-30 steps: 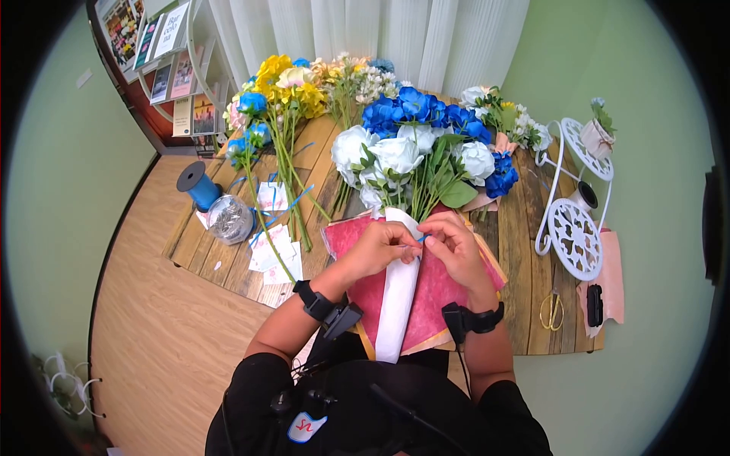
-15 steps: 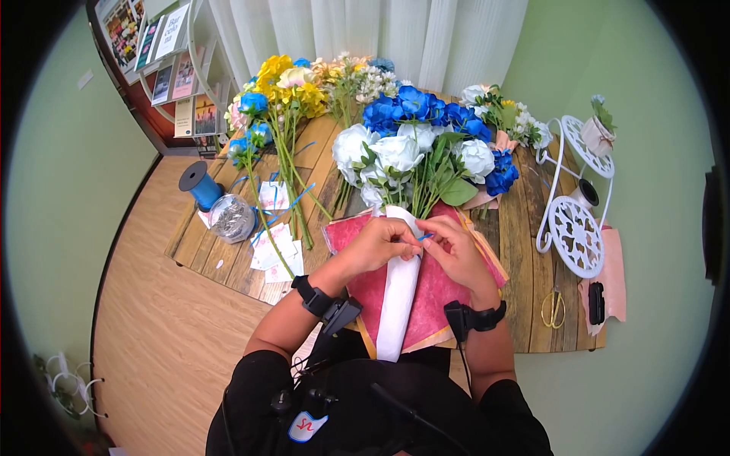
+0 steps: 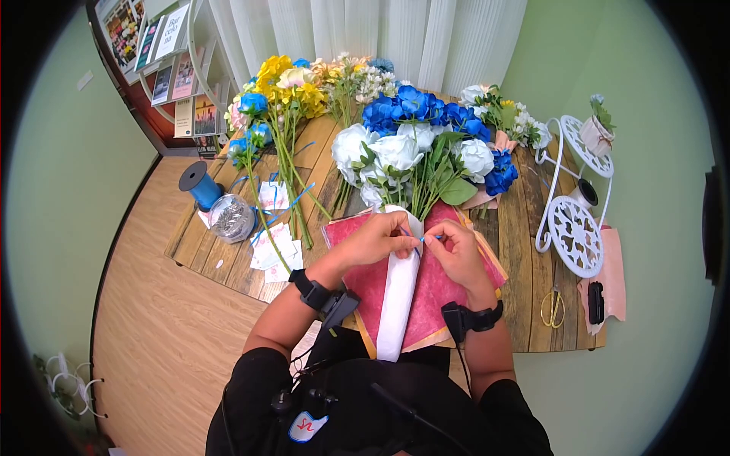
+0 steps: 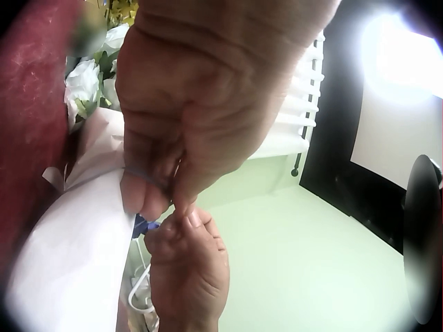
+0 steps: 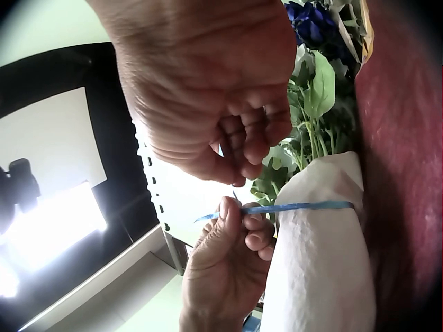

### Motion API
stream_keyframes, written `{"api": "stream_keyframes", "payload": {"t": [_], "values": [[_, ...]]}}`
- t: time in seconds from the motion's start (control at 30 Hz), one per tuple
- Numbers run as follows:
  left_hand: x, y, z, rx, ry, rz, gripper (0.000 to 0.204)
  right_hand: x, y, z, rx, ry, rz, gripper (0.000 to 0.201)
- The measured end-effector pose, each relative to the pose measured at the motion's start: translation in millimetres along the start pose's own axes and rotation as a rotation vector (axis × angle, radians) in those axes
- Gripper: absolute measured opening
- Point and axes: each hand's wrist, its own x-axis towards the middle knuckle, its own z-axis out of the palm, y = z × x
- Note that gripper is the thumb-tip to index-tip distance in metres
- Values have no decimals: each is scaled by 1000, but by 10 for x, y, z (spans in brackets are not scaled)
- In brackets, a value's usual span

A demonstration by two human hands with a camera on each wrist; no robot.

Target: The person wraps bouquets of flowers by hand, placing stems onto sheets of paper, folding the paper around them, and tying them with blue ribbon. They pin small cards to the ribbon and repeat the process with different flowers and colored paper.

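Observation:
A roll of white wrapping paper (image 3: 399, 296) encloses flower stems, with white roses (image 3: 397, 155) and blue flowers (image 3: 414, 105) beyond its top. Round the paper's upper part runs a thin blue ribbon (image 5: 304, 207). My left hand (image 3: 380, 239) pinches the ribbon between thumb and fingers beside the paper. My right hand (image 3: 458, 254) faces it, thumb and index fingertip together on a bit of blue ribbon. In the right wrist view the left hand (image 5: 225, 266) holds the band, a loose end sticking out past its thumb. Red wrapping paper (image 3: 365, 289) lies under the roll.
Yellow flowers (image 3: 275, 76) and long-stemmed blue ones lie at the left, near a blue ribbon spool (image 3: 200, 186), a clear jar (image 3: 231, 218) and small cards (image 3: 272, 247). At the right stand a white metal rack (image 3: 576, 238), scissors (image 3: 553, 310) and a black object (image 3: 595, 304).
The hands, close together over the ribbon earlier, have drawn slightly apart, the right fingertips lower and pinched together. The wrapped flowers stay in place.

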Motion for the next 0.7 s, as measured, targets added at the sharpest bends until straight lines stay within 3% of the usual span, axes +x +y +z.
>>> {"api": "stream_keyframes", "payload": {"t": [0.23, 0.47, 0.5, 0.53, 0.57, 0.6, 0.63, 0.67, 0.7], "values": [[33, -29, -114, -210, -78, -98, 11, -33, -48, 19, 86, -81, -107, 4], [-23, 5, -136, -84, -129, -31, 12, -10, -163, 29, 68, -214, -156, 5], [-42, 7, -120, 102, -102, 43, 12, -3, -102, 50, 68, -214, -152, 5], [-64, 55, -91, 288, -73, 118, 13, 5, 4, 94, 154, -151, -59, 7], [-92, 110, -62, 286, -73, 116, 13, 3, 86, 128, 239, -88, 33, 9], [-123, 178, -30, 519, -48, 269, 15, -30, 141, 123, 351, -160, 200, 13], [-145, 223, -3, 751, -22, 423, 18, -31, 124, 133, 352, -161, 201, 13], [-150, 210, 21, 751, -21, 421, 18, -26, 94, 138, 401, -172, 225, 13], [-151, 190, 50, 923, 48, 550, 18, -21, 77, 144, 449, -183, 249, 14]]}}
